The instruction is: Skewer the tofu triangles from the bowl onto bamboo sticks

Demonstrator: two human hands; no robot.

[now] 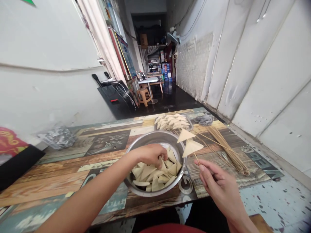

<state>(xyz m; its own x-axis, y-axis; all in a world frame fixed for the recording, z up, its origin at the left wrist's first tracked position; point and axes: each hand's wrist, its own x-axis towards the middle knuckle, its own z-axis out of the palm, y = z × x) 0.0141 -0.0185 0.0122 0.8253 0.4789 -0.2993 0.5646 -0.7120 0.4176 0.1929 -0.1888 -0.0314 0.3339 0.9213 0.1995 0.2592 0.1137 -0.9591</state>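
Bamboo skewer (pixel 195 158) in right hand (pixel 218 187), tofu (pixel 150 177) under left (pixel 152 154)

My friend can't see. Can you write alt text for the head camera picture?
A person's left hand reaches into a metal bowl of pale triangle slices, while the right hand holds a skewer with two triangles on it. Loose sticks lie on the table nearby.

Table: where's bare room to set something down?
Free: table left of the bowl, bordered by the plastic bag and black object. Crowded: right of the bowl, with loose sticks, the pile of filled sticks and the right hand holding a skewer.
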